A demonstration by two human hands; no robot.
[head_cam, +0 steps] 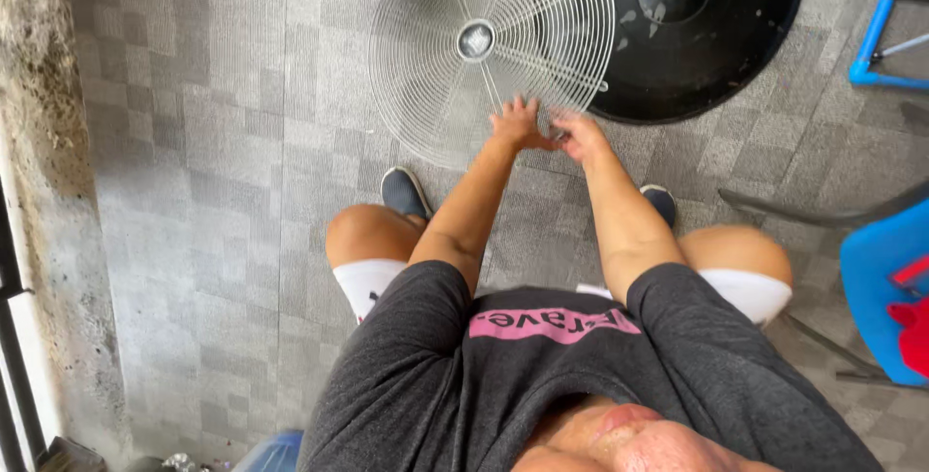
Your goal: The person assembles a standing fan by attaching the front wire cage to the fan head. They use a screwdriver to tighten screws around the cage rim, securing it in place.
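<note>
**Both hands at the near rim of a wire fan grille on the floor**

From my remote seat I cannot make out much of the grip itself. The left hand [516,123] lies on the wire fan grille [492,46] with its fingers spread apart over the wires, but the fingertips blur into the mesh. The right hand [579,133] sits just beside it at the rim; its fingers curl toward the edge, and I cannot tell whether they are clamped on the wire or only resting there. The top of the black round base [702,31] is cut off by the frame edge, as is a dark shape at the top above the grille. The blue chair [885,288] at the right edge is only partly in view, and the blue tube frame [871,46] in the upper right corner runs out of sight.

The grille lies flat on the grey carpet tiles [232,191], near the top of the view, its far right rim touching or overlapping the black base. To its left the carpet runs open to a rough concrete wall [48,191]. On the right, room is tight between base, chair legs and tube frame.

The grille is a pale metal disc of fine concentric rings crossed by radial spokes, with a small round hub at its centre. Both of my shoes flank it below.
</note>
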